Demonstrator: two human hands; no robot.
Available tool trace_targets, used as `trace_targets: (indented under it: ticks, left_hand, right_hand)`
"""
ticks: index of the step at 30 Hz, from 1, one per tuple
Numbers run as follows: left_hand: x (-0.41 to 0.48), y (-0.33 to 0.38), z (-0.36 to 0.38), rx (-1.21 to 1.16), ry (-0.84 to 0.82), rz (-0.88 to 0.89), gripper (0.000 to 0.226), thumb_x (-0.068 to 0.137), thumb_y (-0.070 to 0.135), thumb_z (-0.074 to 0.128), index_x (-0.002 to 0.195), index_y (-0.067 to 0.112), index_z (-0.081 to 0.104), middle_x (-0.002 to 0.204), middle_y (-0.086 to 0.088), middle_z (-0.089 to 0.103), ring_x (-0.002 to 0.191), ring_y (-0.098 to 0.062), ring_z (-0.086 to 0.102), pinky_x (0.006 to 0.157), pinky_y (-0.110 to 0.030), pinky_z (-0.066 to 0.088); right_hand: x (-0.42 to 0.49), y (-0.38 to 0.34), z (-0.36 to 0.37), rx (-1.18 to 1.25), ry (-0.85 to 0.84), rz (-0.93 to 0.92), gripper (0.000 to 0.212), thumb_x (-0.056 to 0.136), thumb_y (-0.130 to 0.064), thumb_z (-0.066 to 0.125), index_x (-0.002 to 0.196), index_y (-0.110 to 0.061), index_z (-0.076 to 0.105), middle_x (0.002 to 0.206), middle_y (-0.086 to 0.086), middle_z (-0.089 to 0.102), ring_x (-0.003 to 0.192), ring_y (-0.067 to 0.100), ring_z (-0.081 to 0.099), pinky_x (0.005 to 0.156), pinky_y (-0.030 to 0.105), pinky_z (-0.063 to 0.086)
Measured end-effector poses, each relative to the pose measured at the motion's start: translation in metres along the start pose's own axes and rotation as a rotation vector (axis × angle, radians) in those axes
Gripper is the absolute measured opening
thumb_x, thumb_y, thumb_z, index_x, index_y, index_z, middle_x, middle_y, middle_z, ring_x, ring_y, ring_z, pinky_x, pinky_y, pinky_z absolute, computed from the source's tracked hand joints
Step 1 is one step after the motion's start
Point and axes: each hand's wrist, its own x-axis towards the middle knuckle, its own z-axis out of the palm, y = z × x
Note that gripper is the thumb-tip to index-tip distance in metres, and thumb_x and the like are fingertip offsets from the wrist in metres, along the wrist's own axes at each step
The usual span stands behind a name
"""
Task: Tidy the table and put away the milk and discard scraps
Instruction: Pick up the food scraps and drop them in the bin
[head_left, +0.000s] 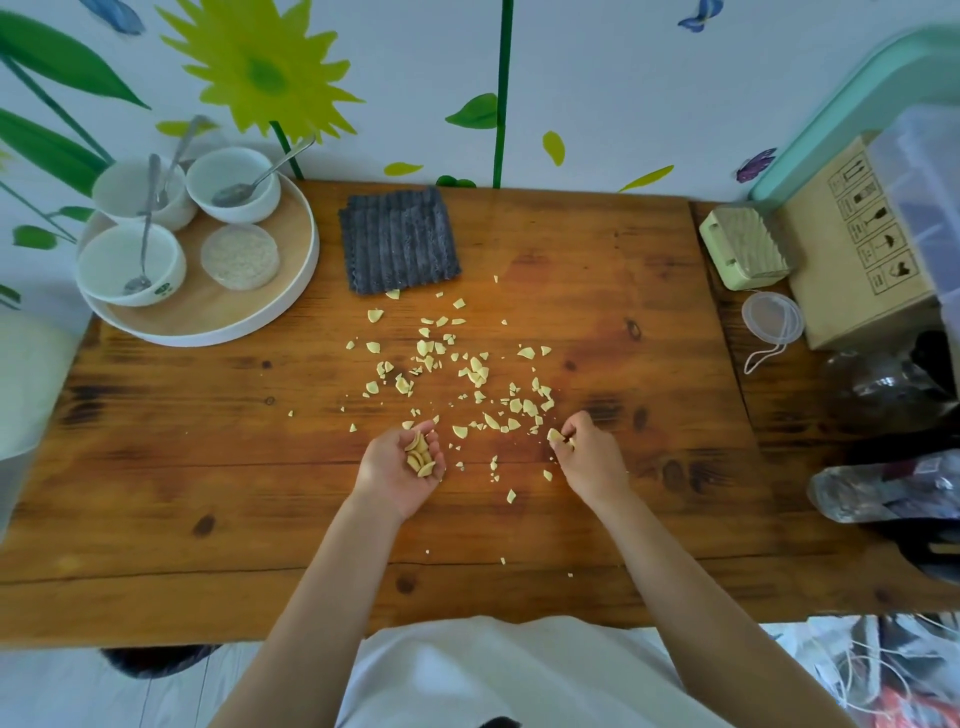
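Mostly the scraps (470, 371) lie loose over the middle of the wooden table (156, 493), pale yellow broken bits, thickest just beyond the two hands and thinning out toward the near edge. The left hand (402, 467) is turned palm up near the centre of the table, its fingers curled into a loose cup round a small heap of the bigger pieces that rest in the palm. The right hand (589, 457) is just beside it, knuckles up, with its fingers bent down close together and the fingertips pinching one pale bit at the edge of the scatter; the other fingers are tucked under, and I cannot tell whether they hold more. The two hands are apart, with a few scraps lying on the wood between them. At the far left corner sits a round tray (306, 270) with a white rim, partly over the table edge. On it stand three white bowls (234, 179), each with a spoon (244, 189) in it, and a round clear tub of grains (240, 255). A folded grey cloth (399, 241) lies flat at the back of the table, near the tray, and its front edge touches the farthest scraps. On the right side are a pale green box (743, 247), a cardboard box (857, 249) behind it, and a round clear plastic thing with a white string (771, 317) just in front. Clear plastic bottles (883, 488) lie on their sides at the right edge.
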Motion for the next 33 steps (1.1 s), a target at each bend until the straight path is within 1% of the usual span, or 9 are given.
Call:
trace_targets:
  ticks: [5,11,15,17,20,23,26,30,33]
  left_hand:
    - [-0.002,0.0,-0.005,-0.006,0.007,-0.001,0.029,0.095,0.007,0.032,0.089,0.002,0.059,0.078,-0.006,0.052,0.066,-0.013,0.047,0.062,-0.023,0.042]
    - [-0.001,0.004,-0.006,-0.049,0.009,-0.004,0.03,0.096,0.008,0.031,0.087,0.002,0.059,0.076,-0.006,0.05,0.067,-0.013,0.048,0.063,-0.023,0.043]
    - [0.004,0.007,-0.006,-0.047,0.008,-0.014,0.031,0.096,0.009,0.03,0.088,0.002,0.058,0.076,-0.006,0.05,0.068,-0.013,0.048,0.063,-0.024,0.042]
    - [0.006,0.009,-0.005,-0.044,0.006,-0.012,0.03,0.096,0.009,0.029,0.089,0.002,0.058,0.076,-0.006,0.05,0.067,-0.013,0.048,0.062,-0.024,0.042]
    - [0.01,0.014,-0.004,-0.05,0.01,-0.014,0.03,0.097,0.009,0.03,0.09,0.002,0.058,0.076,-0.006,0.051,0.067,-0.013,0.048,0.062,-0.024,0.043]
    - [0.014,0.019,-0.002,-0.054,0.015,-0.016,0.028,0.097,0.009,0.031,0.092,0.003,0.058,0.076,-0.006,0.051,0.066,-0.012,0.048,0.062,-0.023,0.043]
    - [0.017,0.021,0.001,-0.051,0.018,-0.015,0.028,0.097,0.009,0.031,0.091,0.003,0.057,0.076,-0.006,0.05,0.066,-0.012,0.048,0.063,-0.023,0.043]
    - [0.022,0.021,0.001,-0.037,0.034,-0.03,0.028,0.097,0.008,0.031,0.091,0.003,0.058,0.076,-0.006,0.05,0.066,-0.012,0.048,0.063,-0.023,0.043]
    - [0.027,0.024,0.0,-0.051,0.042,-0.047,0.028,0.097,0.008,0.03,0.092,0.003,0.057,0.077,-0.006,0.05,0.066,-0.012,0.047,0.063,-0.023,0.042]
  right_hand:
    - [0.003,-0.005,0.0,-0.114,-0.041,-0.014,0.022,0.096,-0.026,0.047,0.105,-0.007,0.051,0.08,0.002,0.057,0.071,0.018,0.056,0.052,0.023,0.041]
    - [0.003,-0.013,0.006,-0.187,0.001,-0.01,0.029,0.098,-0.025,0.038,0.117,-0.005,0.047,0.094,0.009,0.067,0.084,0.025,0.066,0.067,0.032,0.053]
    - [0.005,-0.013,0.006,-0.156,0.018,-0.026,0.027,0.097,-0.021,0.041,0.119,-0.005,0.046,0.084,0.006,0.064,0.073,0.02,0.063,0.057,0.025,0.046]
    - [0.008,-0.01,0.003,0.072,-0.029,-0.035,0.019,0.096,-0.016,0.043,0.109,-0.005,0.051,0.071,0.0,0.056,0.06,0.012,0.054,0.052,0.021,0.039]
    - [0.009,-0.012,-0.011,0.732,-0.172,0.06,0.012,0.096,-0.009,0.04,0.091,-0.009,0.05,0.064,0.001,0.049,0.049,0.006,0.041,0.048,0.019,0.035]
    - [0.005,-0.02,-0.032,1.385,-0.348,0.104,0.029,0.098,-0.006,0.027,0.079,-0.008,0.048,0.053,0.001,0.048,0.038,0.005,0.034,0.037,0.014,0.028]
    - [0.006,-0.031,-0.045,1.616,-0.515,0.017,0.048,0.096,-0.013,0.021,0.064,-0.011,0.057,0.047,0.001,0.051,0.033,0.005,0.033,0.032,0.013,0.027]
    - [0.027,-0.043,-0.041,1.441,-0.437,0.078,0.042,0.1,-0.024,0.032,0.065,-0.01,0.049,0.044,-0.005,0.046,0.033,0.003,0.033,0.033,0.013,0.026]
    - [0.056,-0.051,-0.034,0.979,-0.227,0.175,0.025,0.097,-0.022,0.045,0.076,-0.009,0.049,0.053,-0.003,0.046,0.038,0.003,0.034,0.037,0.014,0.026]
